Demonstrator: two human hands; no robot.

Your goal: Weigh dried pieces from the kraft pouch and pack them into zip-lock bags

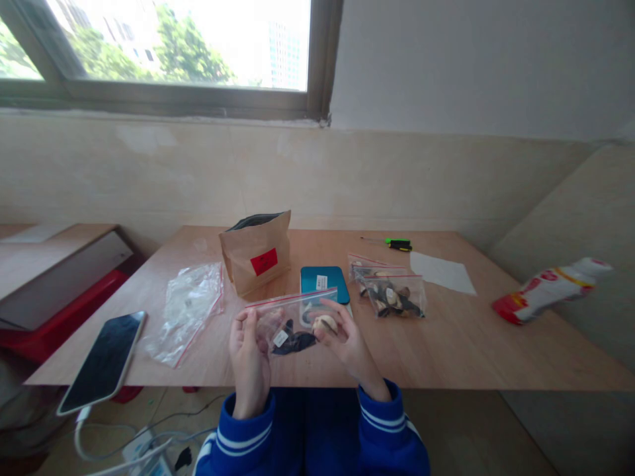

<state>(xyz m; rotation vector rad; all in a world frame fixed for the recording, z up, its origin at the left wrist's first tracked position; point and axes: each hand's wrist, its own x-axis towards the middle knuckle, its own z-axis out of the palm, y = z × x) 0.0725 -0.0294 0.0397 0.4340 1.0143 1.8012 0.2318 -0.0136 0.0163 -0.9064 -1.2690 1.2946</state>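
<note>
Both hands hold a clear zip bag (292, 316) with a red seal strip just above the table's near edge. My left hand (251, 357) grips the bag's left side, fingers curled on it. My right hand (344, 340) pinches the bag's right side, with a pale round piece (325, 324) at its fingertips. Dark pieces and a small white tag (292, 340) lie inside the bag. Both sleeves are blue with white stripes.
On the wooden table (446, 344) stand a brown paper pouch with a red label (256, 254), a teal box (325, 283), filled zip bags (391, 291), empty zip bags (188, 307), white paper (441, 271) and a green screwdriver (399, 244). A phone (104, 360) overhangs the left corner. A red-white packet (548, 287) lies right.
</note>
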